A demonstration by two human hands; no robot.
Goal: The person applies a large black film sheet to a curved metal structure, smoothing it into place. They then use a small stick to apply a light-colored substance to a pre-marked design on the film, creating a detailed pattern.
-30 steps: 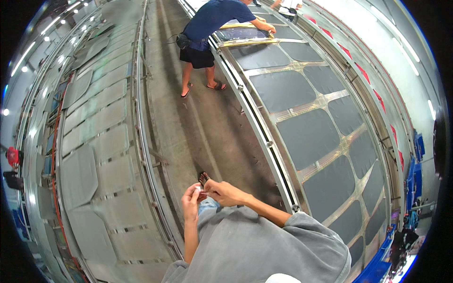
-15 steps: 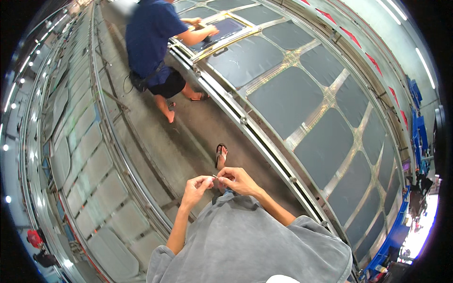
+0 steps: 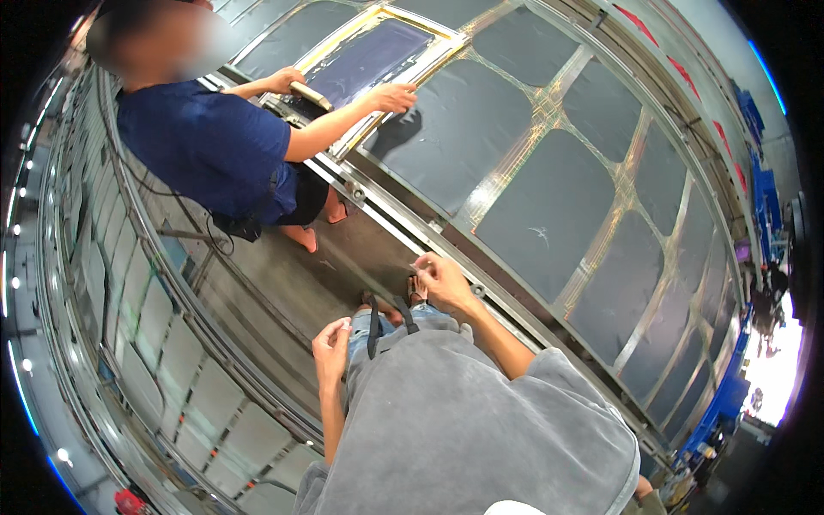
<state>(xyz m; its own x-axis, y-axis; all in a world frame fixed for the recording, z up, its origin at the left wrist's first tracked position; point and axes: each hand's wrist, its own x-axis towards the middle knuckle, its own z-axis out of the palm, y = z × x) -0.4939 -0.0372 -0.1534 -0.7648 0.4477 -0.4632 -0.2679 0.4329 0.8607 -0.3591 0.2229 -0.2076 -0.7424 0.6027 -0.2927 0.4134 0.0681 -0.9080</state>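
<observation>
My left hand (image 3: 333, 342) is by my grey shirt (image 3: 463, 412), fingers closed; a small white bit shows at the fingertips, too small to name. My right hand (image 3: 436, 279) is ahead and to the right, pinching a small pale piece (image 3: 415, 267), beside the metal rail of a long table. My two hands are apart, and dark straps (image 3: 374, 335) hang between them above my jeans.
A co-worker (image 3: 206, 154) in navy leans at the right-hand table, hands on a screen frame (image 3: 451, 39) and squeegee (image 3: 311, 94). Dark panels (image 3: 545, 223) line that table. A second table (image 3: 223, 429) with pale panels runs along the left, beside the concrete floor (image 3: 283, 326).
My hands have moved from together to apart, the left going left, the right upward. The view has turned and moved nearer the co-worker, who appears larger and lower-left of the screen frame.
</observation>
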